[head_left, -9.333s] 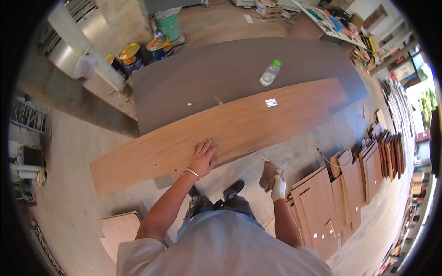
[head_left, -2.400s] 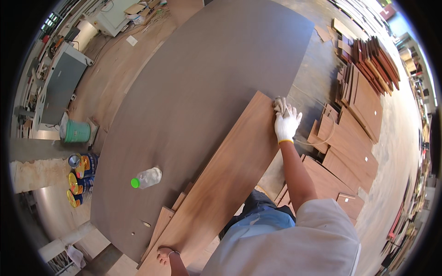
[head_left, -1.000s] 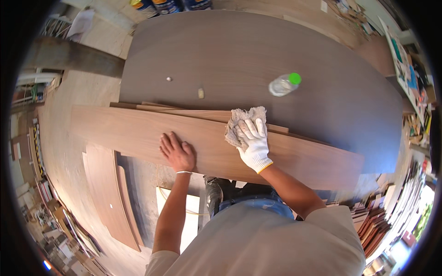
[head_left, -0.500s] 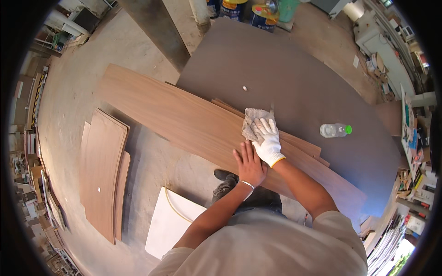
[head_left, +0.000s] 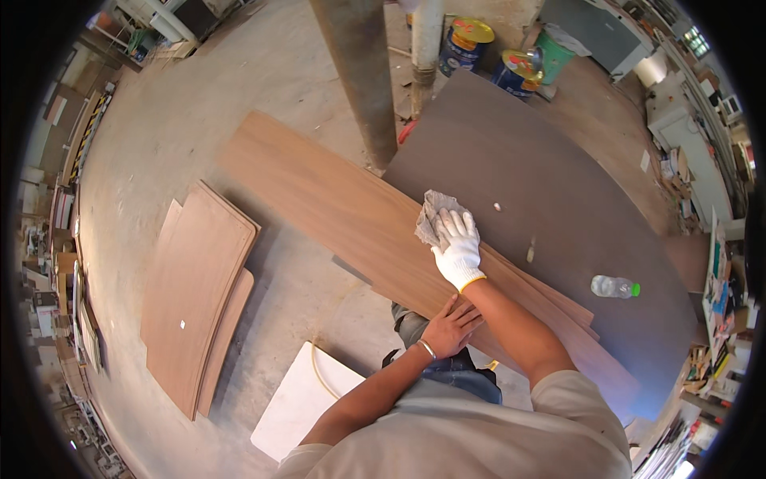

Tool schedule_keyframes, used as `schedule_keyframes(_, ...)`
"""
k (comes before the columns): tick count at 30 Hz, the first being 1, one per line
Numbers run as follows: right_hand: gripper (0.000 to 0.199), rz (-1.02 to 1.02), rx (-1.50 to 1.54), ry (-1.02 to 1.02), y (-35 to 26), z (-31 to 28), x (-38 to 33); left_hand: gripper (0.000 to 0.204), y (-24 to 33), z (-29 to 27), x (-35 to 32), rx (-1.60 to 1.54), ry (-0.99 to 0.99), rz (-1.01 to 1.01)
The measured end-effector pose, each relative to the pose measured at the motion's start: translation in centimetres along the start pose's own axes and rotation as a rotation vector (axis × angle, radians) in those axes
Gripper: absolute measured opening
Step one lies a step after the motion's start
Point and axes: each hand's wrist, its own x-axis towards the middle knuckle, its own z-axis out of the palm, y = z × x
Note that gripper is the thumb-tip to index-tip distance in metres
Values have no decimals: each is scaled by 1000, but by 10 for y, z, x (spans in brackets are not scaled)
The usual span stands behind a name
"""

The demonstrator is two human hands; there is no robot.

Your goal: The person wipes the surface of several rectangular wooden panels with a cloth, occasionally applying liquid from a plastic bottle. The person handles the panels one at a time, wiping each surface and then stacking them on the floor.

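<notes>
Farther along the brown board (head_left: 331,195) than half a second ago, toward its left end, lies the gloved right hand (head_left: 458,249), with the crumpled grey cloth (head_left: 432,214) under its fingers. My view is turned as well, so the tabletop (head_left: 550,176) now sits more to the right of my picture. From where I watch, the right hand is palm down with its fingers stretched out over the cloth, pressing it onto the board; I cannot tell whether any of it is pinched. The bare left hand (head_left: 448,329) rests flat near the board's near edge, fingers slightly spread, just beside the right forearm; I see it holding nothing. A pale band (head_left: 427,350) circles its wrist.

The board lies across the near side of the dark tabletop, its left end jutting well past the edge. I see more brown boards (head_left: 578,315) along its far side, partly beneath it. Beyond them, a clear bottle (head_left: 613,287) with a green cap lies on its side, well apart from both hands. To my left, brown panels (head_left: 191,295) are stacked near a white panel (head_left: 299,399).
</notes>
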Motion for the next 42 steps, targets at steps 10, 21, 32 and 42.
schedule_keyframes(10,69,-62,41,29,-102,11,158,76,-153,-132,-96,163,-101,-246)
schedule_keyframes(21,69,-32,8,-25,-183,29,284,79,-257,-201,-138,68,294,-714)
schedule_keyframes(32,70,-42,127,-51,-299,54,473,47,-436,-285,-131,-1522,896,-1111)
schedule_keyframes(42,70,-238,193,-13,-369,57,502,33,-451,-293,-130,-1804,918,-1078)
